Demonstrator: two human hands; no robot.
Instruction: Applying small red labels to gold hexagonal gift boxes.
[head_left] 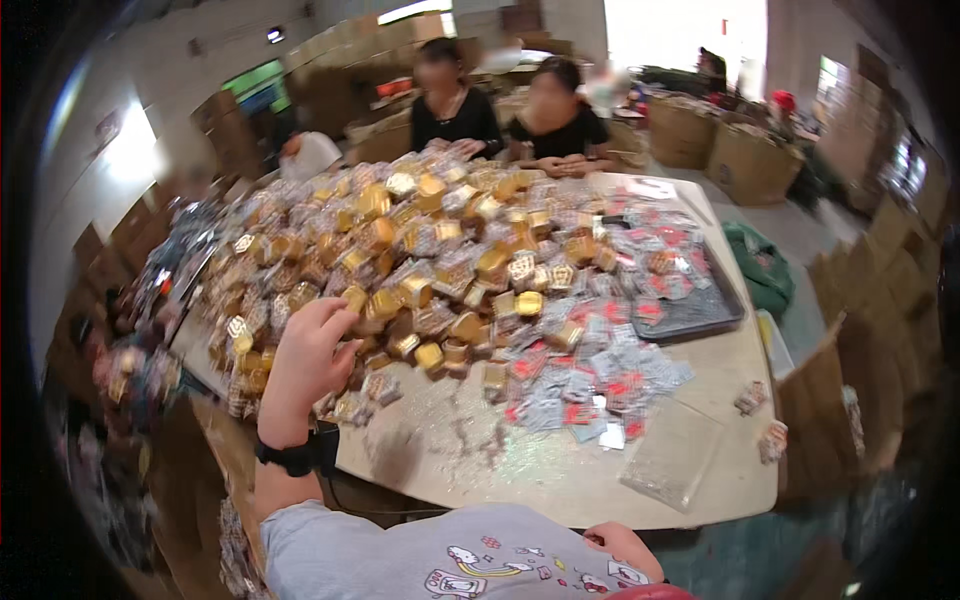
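My left hand [312, 352], a dark band [290, 457] around its wrist, reaches over the near left side of a big heap of small gold-coloured boxes [428, 356] in clear wrapping. Its thumb and fingers are apart, and I see nothing held between them. Whether the fingertips touch the boxes is unclear. Low at the right, close to my body, is my right hand [622, 547]; its fingers are mostly hidden. Flat silver-and-red packets [575, 388] lie spread beside the heap, nearer the middle of the table.
A black tray [700, 322] with more packets stands at the table's right. A clear plastic sheet or bag [672, 455] lies on the pale table [450, 490] near its front edge. Several people [455, 115] are across the table. Cardboard boxes [755, 165] and a green sack [757, 268] stand around.
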